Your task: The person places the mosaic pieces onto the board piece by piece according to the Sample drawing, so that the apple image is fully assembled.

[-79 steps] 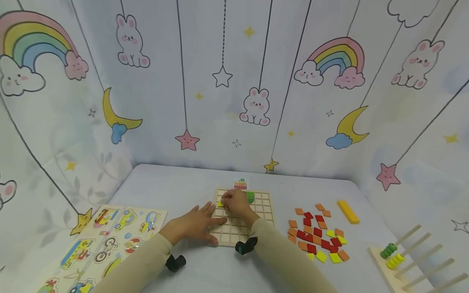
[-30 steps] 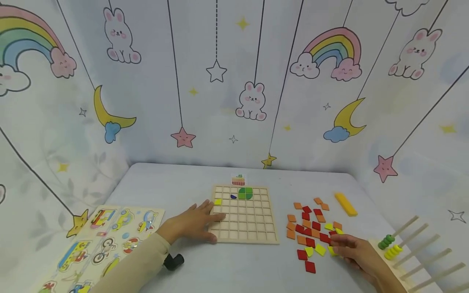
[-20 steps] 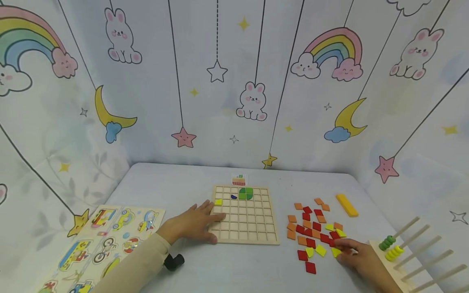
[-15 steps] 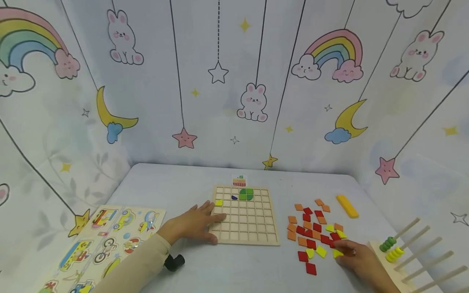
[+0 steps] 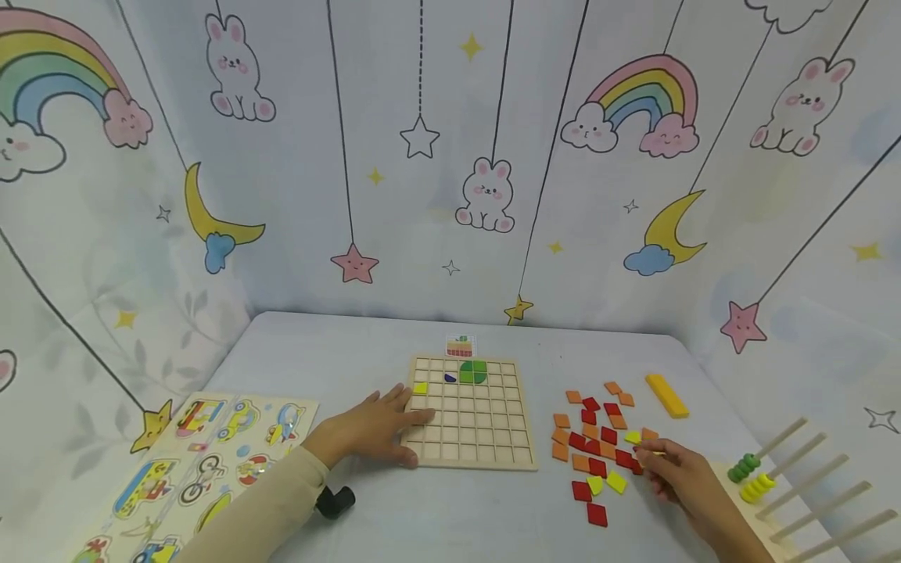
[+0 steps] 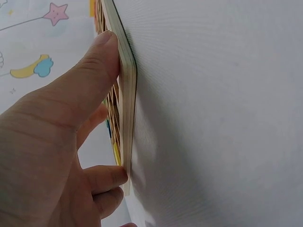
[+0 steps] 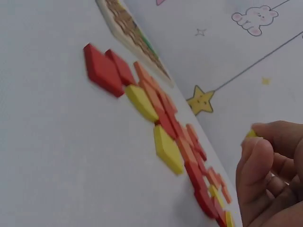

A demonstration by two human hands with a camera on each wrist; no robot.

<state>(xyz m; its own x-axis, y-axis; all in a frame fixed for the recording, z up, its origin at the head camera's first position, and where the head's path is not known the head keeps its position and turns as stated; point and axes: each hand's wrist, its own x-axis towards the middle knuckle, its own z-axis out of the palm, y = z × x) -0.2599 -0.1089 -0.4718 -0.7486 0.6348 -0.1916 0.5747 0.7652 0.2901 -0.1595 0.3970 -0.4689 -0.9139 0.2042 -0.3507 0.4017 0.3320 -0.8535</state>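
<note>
My left hand (image 5: 373,428) lies along the left side of a wooden grid board (image 5: 486,426), its fingers extended and the thumb (image 6: 97,64) against the edge. On the board sit a yellow square tile (image 5: 420,388), a small dark blue piece (image 5: 450,378) and a rounded green shape (image 5: 473,372). Over at the right, beside a scatter of red, orange and yellow tiles, my right hand (image 5: 681,478) pinches a small yellow tile (image 7: 251,135) between thumb and forefinger. Mostly the fingertips hide that tile. Other yellow tiles (image 7: 168,149) lie close by.
Behind the board is a small picture card (image 5: 461,346). A picture puzzle board (image 5: 260,414) occupies the left side. To the right are a yellow-orange bar (image 5: 667,396) and a wooden peg stand (image 5: 763,508) with green and yellow beads. A black device (image 5: 335,502) shows under the left sleeve.
My right hand has left the board, where the yellow square now sits, and moved right to the loose tiles. It has picked up another yellow tile. My left hand stays by the board.
</note>
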